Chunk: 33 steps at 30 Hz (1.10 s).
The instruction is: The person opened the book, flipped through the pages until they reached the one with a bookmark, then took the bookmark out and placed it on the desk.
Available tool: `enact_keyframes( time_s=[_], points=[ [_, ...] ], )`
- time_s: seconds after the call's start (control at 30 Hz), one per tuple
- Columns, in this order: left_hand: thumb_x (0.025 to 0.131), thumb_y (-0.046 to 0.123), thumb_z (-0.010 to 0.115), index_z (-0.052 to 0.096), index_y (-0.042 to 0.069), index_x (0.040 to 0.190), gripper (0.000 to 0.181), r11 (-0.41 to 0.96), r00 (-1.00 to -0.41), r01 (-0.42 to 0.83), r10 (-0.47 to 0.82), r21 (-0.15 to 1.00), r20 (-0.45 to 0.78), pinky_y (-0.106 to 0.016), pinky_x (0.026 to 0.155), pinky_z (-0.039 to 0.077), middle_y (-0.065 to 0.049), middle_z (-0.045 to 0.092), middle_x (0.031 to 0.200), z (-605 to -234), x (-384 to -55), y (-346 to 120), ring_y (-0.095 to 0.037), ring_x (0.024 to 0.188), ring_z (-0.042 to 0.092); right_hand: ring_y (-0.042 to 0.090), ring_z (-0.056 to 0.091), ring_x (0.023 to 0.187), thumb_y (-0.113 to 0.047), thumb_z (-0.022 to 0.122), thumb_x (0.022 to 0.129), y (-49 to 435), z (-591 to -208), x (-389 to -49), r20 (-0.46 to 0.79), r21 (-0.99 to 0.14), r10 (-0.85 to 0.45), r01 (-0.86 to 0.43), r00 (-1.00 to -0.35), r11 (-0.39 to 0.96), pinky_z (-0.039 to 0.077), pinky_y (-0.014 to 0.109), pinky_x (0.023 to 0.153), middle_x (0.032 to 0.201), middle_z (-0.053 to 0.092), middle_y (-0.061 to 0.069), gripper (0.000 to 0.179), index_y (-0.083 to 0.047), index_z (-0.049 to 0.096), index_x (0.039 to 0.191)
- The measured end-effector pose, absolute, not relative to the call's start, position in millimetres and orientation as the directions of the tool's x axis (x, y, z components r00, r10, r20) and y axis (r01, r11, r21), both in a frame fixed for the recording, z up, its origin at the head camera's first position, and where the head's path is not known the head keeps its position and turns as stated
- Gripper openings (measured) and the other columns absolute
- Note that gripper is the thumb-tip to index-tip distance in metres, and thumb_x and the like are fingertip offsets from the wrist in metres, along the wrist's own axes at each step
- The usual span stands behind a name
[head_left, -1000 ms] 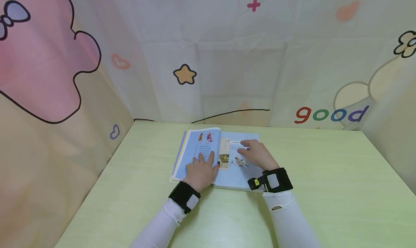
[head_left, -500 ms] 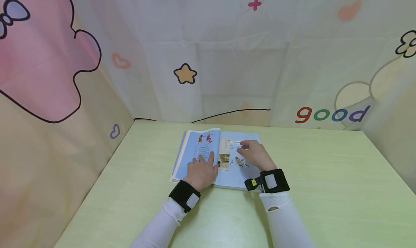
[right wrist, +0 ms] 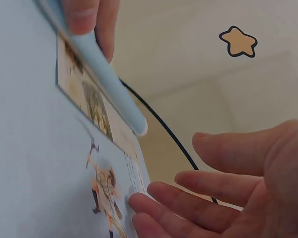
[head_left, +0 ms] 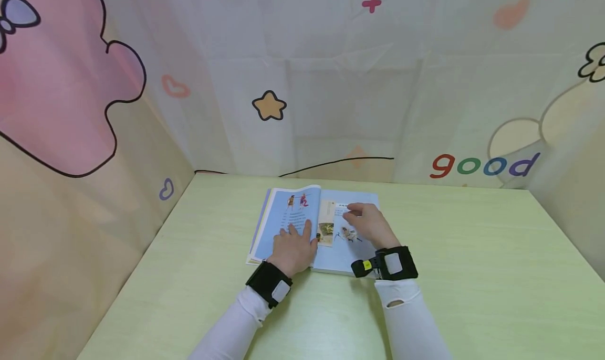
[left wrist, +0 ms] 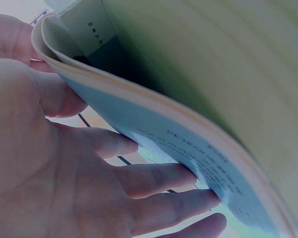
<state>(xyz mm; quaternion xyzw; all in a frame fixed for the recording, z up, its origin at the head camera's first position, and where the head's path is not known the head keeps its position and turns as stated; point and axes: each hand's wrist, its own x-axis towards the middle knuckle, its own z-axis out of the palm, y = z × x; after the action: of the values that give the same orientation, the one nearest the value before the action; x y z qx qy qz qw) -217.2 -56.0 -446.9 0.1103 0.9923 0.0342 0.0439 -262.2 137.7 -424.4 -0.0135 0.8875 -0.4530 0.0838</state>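
Observation:
An open book (head_left: 340,260) with pale blue pages lies on the table. Along its inner fold, on the right page, is a narrow cream card with a small picture, like a bookmark (head_left: 326,224). My left hand (head_left: 294,250) rests on the left page with fingers spread, its thumb by the fold. In the left wrist view those fingers press against the curved page (left wrist: 154,134). Over the right page, near its printed running figures (head_left: 348,235), my right hand (head_left: 371,224) hovers with loosely bent fingers and nothing between them.
The pale green table (head_left: 472,255) stretches to both sides of the book. A printed curtain (head_left: 350,103) with a star, hearts and the word "good" hangs behind it. Black straps (head_left: 400,263) with small cameras sit on both wrists.
My right wrist and forearm have shifted slightly left, the fingertips staying over the upper right page. The left hand, book and bookmark keep their places.

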Motion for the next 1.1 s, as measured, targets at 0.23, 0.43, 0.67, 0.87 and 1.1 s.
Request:
enact_keyframes(
  time_s=[0.23,0.43,0.67,0.87,1.1],
  points=[
    [0.105,0.042,0.035,0.035,0.011,0.152,0.056,0.976,-0.974,0.204,0.210,0.070,-0.084,-0.054,0.092,0.046,-0.033,0.047,0.137,-445.9,-216.0,-54.7,-0.051,0.121,0.048,0.031,0.058,0.111,-0.018,0.053,0.101,130.5,-426.7,-262.3,-0.197,-0.881,-0.057,0.152,-0.979,0.448,0.047,0.045,0.095,0.130,0.056,0.022,0.049,0.003,0.042,0.145],
    [0.105,0.041,0.035,0.036,0.011,0.152,0.056,0.976,-0.975,0.207,0.212,0.073,-0.071,-0.054,0.093,0.045,-0.034,0.047,0.136,-445.8,-215.6,-54.5,-0.052,0.121,0.048,0.032,0.057,0.113,-0.017,0.053,0.102,124.4,-426.4,-262.4,-0.272,-0.921,-0.018,0.255,-0.962,0.294,0.048,0.040,0.097,0.137,0.050,0.024,0.057,0.003,0.030,0.150],
    [0.104,0.041,0.037,0.037,0.010,0.151,0.056,0.975,-0.976,0.203,0.209,0.092,-0.064,-0.054,0.093,0.045,-0.034,0.047,0.136,-446.5,-215.9,-54.7,-0.052,0.121,0.048,0.033,0.060,0.113,-0.010,0.052,0.101,122.5,-428.5,-263.5,-0.301,-0.950,-0.058,0.294,-0.952,0.104,0.049,0.036,0.095,0.138,0.048,0.027,0.056,0.006,0.029,0.149],
    [0.105,0.041,0.037,0.037,0.011,0.152,0.056,0.975,-0.975,0.206,0.211,0.081,-0.065,-0.054,0.093,0.046,-0.034,0.047,0.136,-446.8,-215.9,-54.9,-0.052,0.120,0.049,0.037,0.059,0.114,-0.004,0.051,0.100,120.0,-429.0,-262.9,-0.290,-0.957,-0.083,0.290,-0.954,0.008,0.048,0.038,0.097,0.134,0.050,0.031,0.056,0.010,0.027,0.148],
    [0.105,0.042,0.036,0.036,0.011,0.152,0.056,0.977,-0.976,0.204,0.209,0.063,-0.069,-0.054,0.092,0.045,-0.034,0.047,0.136,-446.5,-216.8,-54.3,-0.052,0.120,0.049,0.036,0.058,0.115,-0.002,0.051,0.099,117.2,-427.1,-262.2,-0.296,-0.955,-0.068,0.297,-0.953,-0.010,0.048,0.038,0.097,0.135,0.049,0.029,0.056,0.009,0.026,0.149]
  ],
)
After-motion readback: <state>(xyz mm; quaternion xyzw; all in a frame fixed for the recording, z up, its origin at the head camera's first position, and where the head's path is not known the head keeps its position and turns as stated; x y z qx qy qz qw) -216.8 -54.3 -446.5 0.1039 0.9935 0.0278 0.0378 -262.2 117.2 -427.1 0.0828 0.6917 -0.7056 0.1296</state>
